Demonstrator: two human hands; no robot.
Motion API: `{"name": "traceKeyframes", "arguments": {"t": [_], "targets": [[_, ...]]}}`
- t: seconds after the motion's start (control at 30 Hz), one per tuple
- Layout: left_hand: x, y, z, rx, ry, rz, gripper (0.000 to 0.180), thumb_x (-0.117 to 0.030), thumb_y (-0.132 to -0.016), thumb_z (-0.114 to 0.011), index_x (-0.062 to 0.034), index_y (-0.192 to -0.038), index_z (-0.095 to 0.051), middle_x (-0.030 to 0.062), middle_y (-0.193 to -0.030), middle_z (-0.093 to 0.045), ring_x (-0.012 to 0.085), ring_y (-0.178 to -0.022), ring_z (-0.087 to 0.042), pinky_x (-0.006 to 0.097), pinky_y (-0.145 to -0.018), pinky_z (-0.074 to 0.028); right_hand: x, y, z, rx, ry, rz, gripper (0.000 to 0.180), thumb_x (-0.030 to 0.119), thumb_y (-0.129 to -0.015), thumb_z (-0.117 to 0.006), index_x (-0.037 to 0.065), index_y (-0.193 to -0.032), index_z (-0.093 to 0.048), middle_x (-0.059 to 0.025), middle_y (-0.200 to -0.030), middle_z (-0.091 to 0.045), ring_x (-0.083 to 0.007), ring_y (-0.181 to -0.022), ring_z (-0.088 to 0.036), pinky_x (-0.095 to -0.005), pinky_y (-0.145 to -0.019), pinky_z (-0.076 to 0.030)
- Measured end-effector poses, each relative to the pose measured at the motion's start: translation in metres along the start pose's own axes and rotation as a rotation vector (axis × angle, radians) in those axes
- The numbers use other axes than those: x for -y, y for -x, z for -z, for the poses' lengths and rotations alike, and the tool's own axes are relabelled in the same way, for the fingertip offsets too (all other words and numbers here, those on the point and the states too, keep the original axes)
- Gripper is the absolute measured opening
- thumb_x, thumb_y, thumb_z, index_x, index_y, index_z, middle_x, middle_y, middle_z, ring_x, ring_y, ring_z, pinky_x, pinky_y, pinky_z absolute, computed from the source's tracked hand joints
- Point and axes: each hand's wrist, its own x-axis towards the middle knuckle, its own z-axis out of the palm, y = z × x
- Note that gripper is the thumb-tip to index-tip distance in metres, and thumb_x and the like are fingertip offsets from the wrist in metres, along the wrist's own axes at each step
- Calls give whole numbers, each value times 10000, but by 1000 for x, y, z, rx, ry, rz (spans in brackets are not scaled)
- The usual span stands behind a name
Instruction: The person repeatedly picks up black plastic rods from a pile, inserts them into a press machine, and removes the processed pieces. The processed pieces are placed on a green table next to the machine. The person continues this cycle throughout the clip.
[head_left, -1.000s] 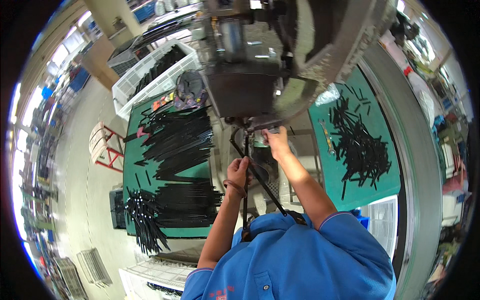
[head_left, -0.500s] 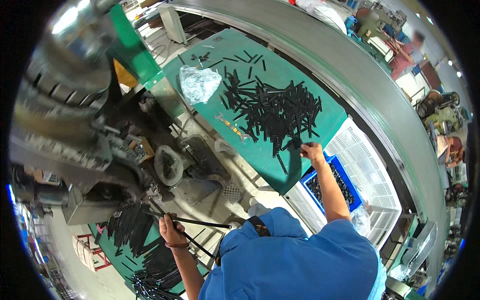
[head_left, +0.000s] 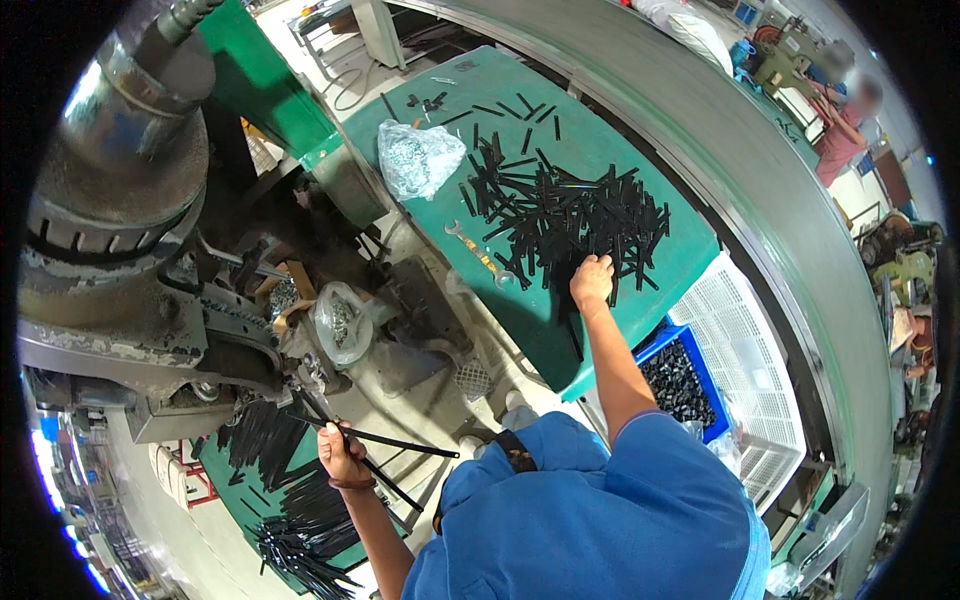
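Note:
My left hand is closed around long, narrow black strips that cross each other at my fingers, beside the press. On the green table, my right hand reaches into the near side of a heap of short black strips. Its fingers are bent together and point down at the heap; what they grip, if anything, cannot be made out. Left of the heap lie a double-ended wrench and a clear plastic bag of small parts.
A large metal press fills the left side. Near it are a bag-lined container and a foot pedal. Long black strips cover a lower green table. A blue bin of small black parts and a white basket stand right; a conveyor runs behind.
My right hand has moved left and farther in, from the table's right edge beside the blue bin onto the heap. My left hand keeps hold of the strips. The view has shifted slightly.

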Motion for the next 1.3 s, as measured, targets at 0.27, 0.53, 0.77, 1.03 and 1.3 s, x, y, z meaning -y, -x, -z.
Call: {"name": "traceKeyframes", "arguments": {"t": [0.27, 0.53, 0.77, 1.03, 1.3], "targets": [[-3, 1, -4, 5, 36, 13, 105, -208, -916, -528, -107, -887, -517, 47, -813, -576, 50, -439, -390, 181, -364, -304, -23, -27, -21, -255, -169, 166, 144, 73, -739, -573, 4, -856, -524, -182, -938, -553, -342, -860, -574, -406, -723, -509], [-7, 2, -1, -80, -9, 37, 133, -184, -908, -536, -122, -798, -492, 59, -785, -594, 58, -421, -397, 191, -354, -294, -9, -16, 35, -53, -990, 133, 112, 76, -723, -635, -17, -734, -573, -110, -720, -621, -204, -651, -586, -311, -630, -468], [-10, 4, -5, -140, -5, 69, 159, -221, -883, -566, -131, -764, -512, -2, -667, -533, 60, -432, -403, 204, -361, -314, 128, 136, 81, 768, -1533, 407, 95, 5, -768, -617, 55, -718, -554, 1, -707, -561, -66, -609, -477, -221, -551, -384], [-18, 5, -12, -95, 110, 175, 141, -218, -907, -547, -86, -886, -504, 59, -814, -623, 73, -443, -432, 208, -382, -340, 231, 276, 93, 867, -1356, 820, 126, -32, -730, -632, 24, -729, -519, -9, -733, -560, -61, -675, -511, -219, -613, -426], [-24, 6, -12, -89, 172, 212, 150, -227, -897, -565, -99, -857, -497, 46, -808, -627, 66, -453, -444, 204, -377, -340, 250, 291, 99, 522, -1152, 1022, 139, -30, -722, -633, 10, -737, -502, -30, -750, -560, -64, -670, -521, -223, -575, -429]]}}
